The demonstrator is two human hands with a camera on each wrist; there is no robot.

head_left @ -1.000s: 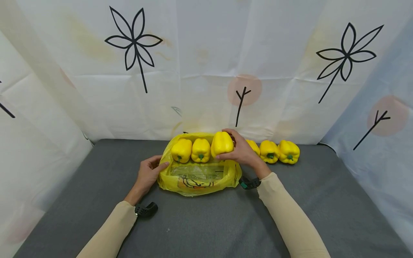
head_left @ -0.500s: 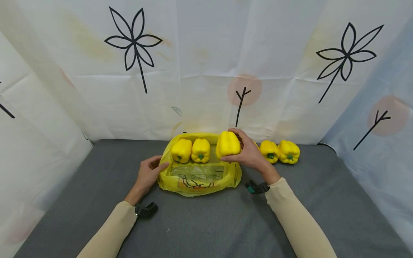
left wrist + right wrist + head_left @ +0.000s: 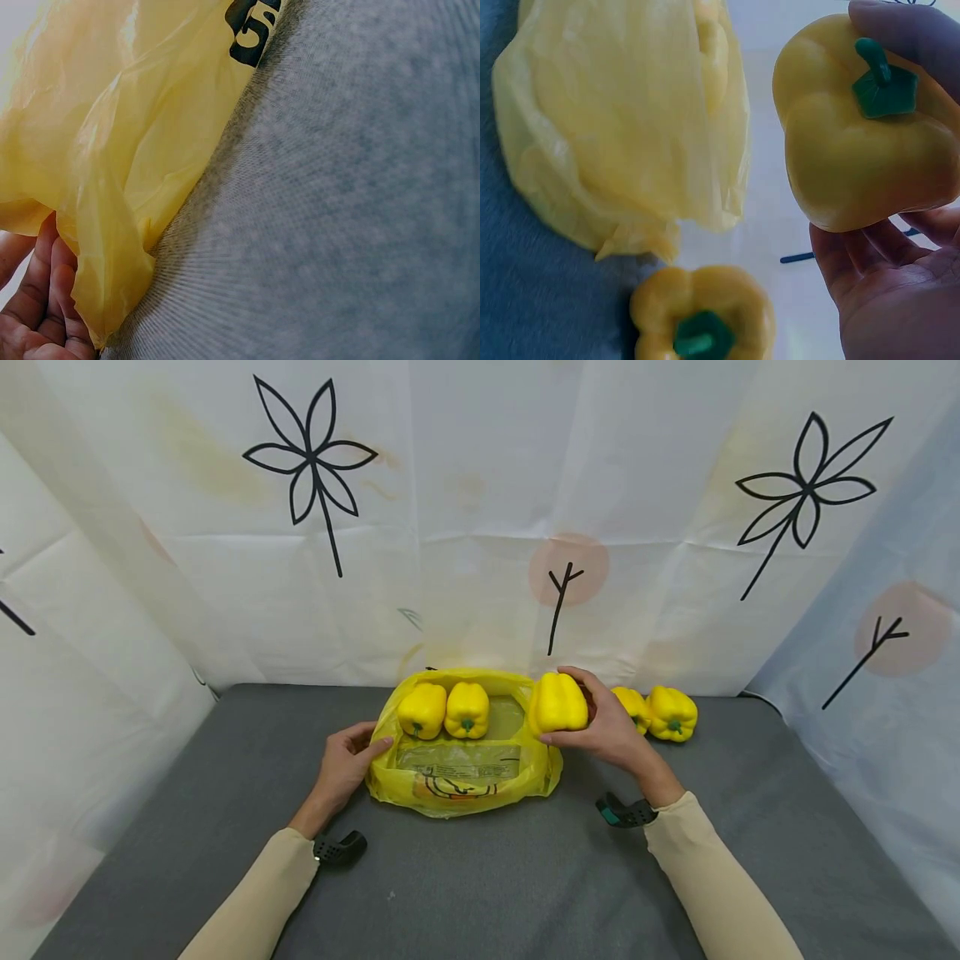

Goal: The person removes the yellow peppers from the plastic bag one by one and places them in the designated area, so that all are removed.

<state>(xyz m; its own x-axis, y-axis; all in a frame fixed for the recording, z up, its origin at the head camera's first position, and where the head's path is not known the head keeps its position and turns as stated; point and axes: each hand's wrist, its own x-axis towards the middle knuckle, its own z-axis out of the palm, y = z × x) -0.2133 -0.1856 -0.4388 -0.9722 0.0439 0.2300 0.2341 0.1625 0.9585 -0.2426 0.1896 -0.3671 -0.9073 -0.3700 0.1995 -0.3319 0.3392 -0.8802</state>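
Note:
A yellow plastic bag [image 3: 450, 797] lies with its mouth spread wide. Inside it, two yellow bell peppers [image 3: 467, 710] sit side by side at the left. My left hand [image 3: 345, 764] pinches the bag's left rim, thumb over the edge; in the left wrist view its fingers [image 3: 64, 292] are partly behind the plastic. My right hand [image 3: 607, 722] grips another yellow bell pepper [image 3: 557, 702], which overlaps the bag's right rim in the head view. The right wrist view shows this pepper's green stem [image 3: 881, 82], with thumb and fingers on opposite sides.
More yellow bell peppers [image 3: 671, 713] lie in a row right of the bag, partly hidden by the right hand. One pepper [image 3: 705, 319] shows near the bag in the right wrist view. A patterned white cloth [image 3: 480, 610] hangs behind the grey table [image 3: 465, 893].
My right hand has moved right with its bell pepper, from over the bag's inside to its right rim. The left hand and the two peppers in the bag have stayed put.

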